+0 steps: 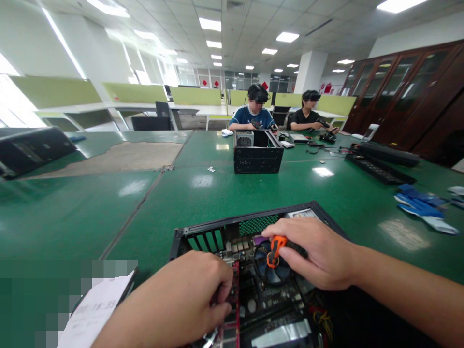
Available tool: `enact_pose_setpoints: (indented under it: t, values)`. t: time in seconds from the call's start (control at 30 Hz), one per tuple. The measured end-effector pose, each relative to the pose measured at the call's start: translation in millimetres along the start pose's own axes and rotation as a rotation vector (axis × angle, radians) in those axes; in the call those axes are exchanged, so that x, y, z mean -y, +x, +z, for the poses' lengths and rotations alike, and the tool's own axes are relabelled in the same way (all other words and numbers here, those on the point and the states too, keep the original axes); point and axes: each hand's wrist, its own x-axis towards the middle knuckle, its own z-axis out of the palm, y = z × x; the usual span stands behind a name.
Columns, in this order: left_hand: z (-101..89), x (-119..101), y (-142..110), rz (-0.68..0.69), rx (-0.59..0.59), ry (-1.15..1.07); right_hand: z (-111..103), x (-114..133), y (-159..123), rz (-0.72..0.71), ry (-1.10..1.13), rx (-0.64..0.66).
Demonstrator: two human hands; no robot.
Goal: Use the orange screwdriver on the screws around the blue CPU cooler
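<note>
An open black computer case (250,216) lies in front of me with its insides showing. My right hand (315,249) grips an orange-and-black screwdriver (277,250) over the round black cooling fan (268,275); the tool's lower end meets the fan's middle in my view. Lower left, my left hand (197,290) is closed, thumb and fingers curled together beside a red-edged circuit card (236,299). Its fingertips are partly hidden, so what they pinch does not show. Coloured cables (322,321) bunch at the case's lower right.
Another black case (258,159) stands farther up the green table (203,193). Blue-and-white gloves (424,205) and long black panels (377,162) lie to the right. A dark case (36,147) sits far left. Two people (250,116) work across the table.
</note>
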Motion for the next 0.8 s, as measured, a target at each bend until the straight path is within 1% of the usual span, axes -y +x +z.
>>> enact_pose_setpoints:
  t: [0.23, 0.3, 0.4, 0.47, 0.63, 0.8]
  values:
    - [3.3, 4.1, -1.0, 0.020, -0.035, -0.022, 1.4, -3.3, 0.1, 0.015, 0.029, -0.038]
    - [3.6, 4.8, -0.5, 0.017, -0.035, -0.043, -1.3, -2.3, -0.4, 0.037, 0.015, -0.117]
    - [3.3, 4.9, -0.3, 0.009, -0.036, -0.064, -7.2, -1.1, -1.4, 0.093, -0.078, -0.291]
    - [2.5, 4.4, -0.5, 0.002, -0.029, -0.067, -10.0, -0.9, -1.2, 0.111, -0.146, -0.341]
    - [1.1, 3.4, -0.4, -0.019, -0.004, -0.066, -10.2, -0.5, 1.9, 0.138, -0.197, -0.297]
    - [3.9, 6.2, -0.2, 0.019, -0.034, -0.059, -10.2, -1.2, 1.2, 0.125, -0.172, -0.280]
